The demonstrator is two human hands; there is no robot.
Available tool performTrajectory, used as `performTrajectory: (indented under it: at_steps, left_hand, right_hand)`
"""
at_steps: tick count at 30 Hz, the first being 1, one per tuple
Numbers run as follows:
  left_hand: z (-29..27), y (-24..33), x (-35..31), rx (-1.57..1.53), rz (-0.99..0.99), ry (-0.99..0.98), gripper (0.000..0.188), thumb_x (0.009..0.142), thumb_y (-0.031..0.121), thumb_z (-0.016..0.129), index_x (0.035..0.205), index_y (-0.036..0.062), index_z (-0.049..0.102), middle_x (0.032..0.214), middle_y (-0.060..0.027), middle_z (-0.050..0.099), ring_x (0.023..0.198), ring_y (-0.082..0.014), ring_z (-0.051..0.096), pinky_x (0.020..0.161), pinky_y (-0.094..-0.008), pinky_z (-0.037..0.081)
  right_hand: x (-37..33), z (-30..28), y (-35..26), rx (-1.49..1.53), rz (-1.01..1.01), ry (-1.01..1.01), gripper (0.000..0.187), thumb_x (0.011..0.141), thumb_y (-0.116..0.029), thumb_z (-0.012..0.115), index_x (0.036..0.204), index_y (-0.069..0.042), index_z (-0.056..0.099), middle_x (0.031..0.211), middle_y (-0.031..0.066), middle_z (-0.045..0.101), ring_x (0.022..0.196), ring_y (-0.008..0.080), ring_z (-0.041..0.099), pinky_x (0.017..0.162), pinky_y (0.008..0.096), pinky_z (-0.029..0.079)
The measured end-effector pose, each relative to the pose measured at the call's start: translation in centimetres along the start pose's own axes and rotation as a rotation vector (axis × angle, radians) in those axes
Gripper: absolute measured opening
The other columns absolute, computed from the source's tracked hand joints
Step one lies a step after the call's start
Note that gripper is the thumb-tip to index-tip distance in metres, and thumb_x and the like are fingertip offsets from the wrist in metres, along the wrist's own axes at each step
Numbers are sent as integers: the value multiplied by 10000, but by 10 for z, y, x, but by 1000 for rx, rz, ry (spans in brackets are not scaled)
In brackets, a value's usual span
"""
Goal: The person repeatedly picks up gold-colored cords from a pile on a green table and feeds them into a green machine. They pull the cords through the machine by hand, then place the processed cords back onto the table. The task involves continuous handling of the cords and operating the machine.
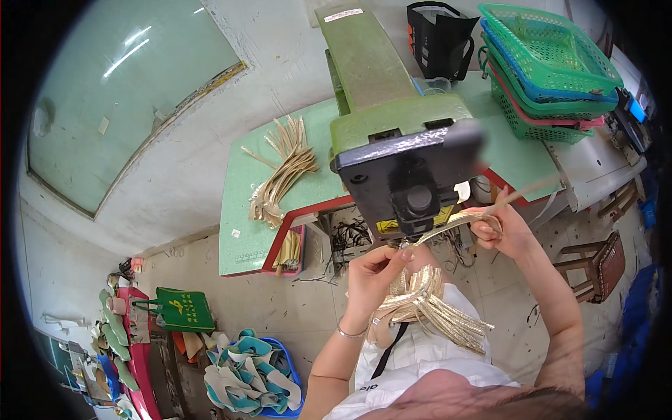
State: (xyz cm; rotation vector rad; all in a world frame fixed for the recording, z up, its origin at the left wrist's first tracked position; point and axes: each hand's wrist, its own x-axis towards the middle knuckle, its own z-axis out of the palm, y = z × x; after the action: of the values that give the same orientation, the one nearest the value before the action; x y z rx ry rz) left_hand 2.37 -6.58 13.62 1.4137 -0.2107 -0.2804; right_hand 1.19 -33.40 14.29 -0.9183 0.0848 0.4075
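Note:
My left hand (pixel 374 276) pinches one end of a gold strap (pixel 448 225) right below the black head (pixel 413 171) of a green machine (pixel 374 63). The strap runs up to the right into my right hand (pixel 505 227), whose fingers are curled round it. Part of its far end sticks out past that hand, blurred. Across my lap lies a bundle of shiny gold straps (pixel 448 318), just under my left hand. Another bundle of beige-gold straps (pixel 283 175) rests on the green tabletop (pixel 241 245) left of the machine.
Stacked plastic baskets (pixel 553 63) and a black bag (pixel 441 38) stand at the back right. A wooden stool (pixel 602 269) is on the right. On the floor at left are a blue tub (pixel 292 392) of teal-and-white pieces and a green bag (pixel 183 310).

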Motion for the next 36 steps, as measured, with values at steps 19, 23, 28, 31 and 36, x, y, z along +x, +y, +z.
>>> performTrajectory:
  at_steps: [19,23,28,31,36]
  left_hand:
    - [-28,-13,-43,-69,75,352,170,863,101,610,762,-29,654,670,-22,602,528,-41,463,482,-189,330]
    - [-41,-18,-56,-171,59,410,151,860,99,622,794,-30,664,707,-31,632,586,-42,496,532,-183,375]
    - [-53,-27,-63,-232,39,468,158,857,101,623,787,-35,661,681,-34,622,556,-49,489,517,-189,371]
    - [-56,-32,-60,-253,12,492,174,858,120,626,778,-31,660,661,-35,611,536,-52,481,500,-185,356]
    - [-67,-33,-54,-347,-15,419,192,861,146,623,780,-23,660,624,-40,591,507,-62,472,478,-175,337]
  right_hand:
    - [15,48,0,-824,-142,-120,178,922,-164,507,914,-5,586,636,-43,421,569,32,354,500,216,318]
    - [21,66,1,-904,-115,-114,193,898,-179,561,880,3,622,633,-35,500,558,29,416,485,216,342]
    - [23,77,6,-1005,-222,-87,208,867,-173,602,960,2,667,692,19,623,588,36,513,518,214,412]
    - [25,78,8,-1031,-253,-92,203,853,-162,609,949,5,672,701,42,641,601,40,539,532,216,431]
    - [26,80,13,-1005,-341,-82,178,832,-148,617,874,16,673,635,37,611,543,45,521,492,225,411]
